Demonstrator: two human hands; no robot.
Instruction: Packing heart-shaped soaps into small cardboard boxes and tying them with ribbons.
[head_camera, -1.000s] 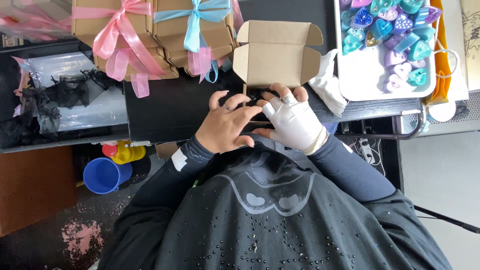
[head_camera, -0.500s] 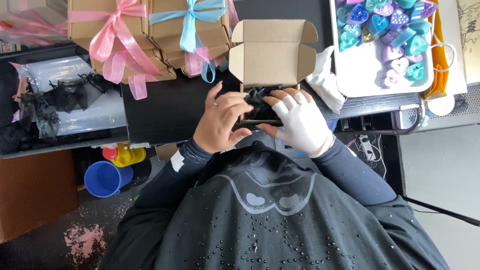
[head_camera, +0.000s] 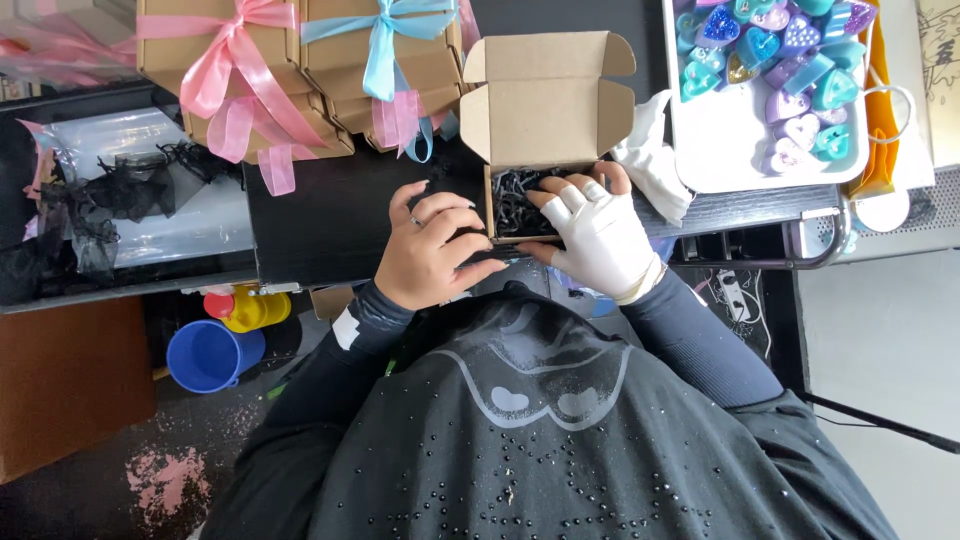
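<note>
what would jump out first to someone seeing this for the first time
The open brown cardboard box at the middle of the black table, part filled with black shredded paper, with the bare left hand beside it and the white-gloved right hand on its filling. Next, the stacked brown boxes tied with pink and blue ribbon bows at upper left, and the white tray of blue and purple heart-shaped pieces at upper right.
</note>
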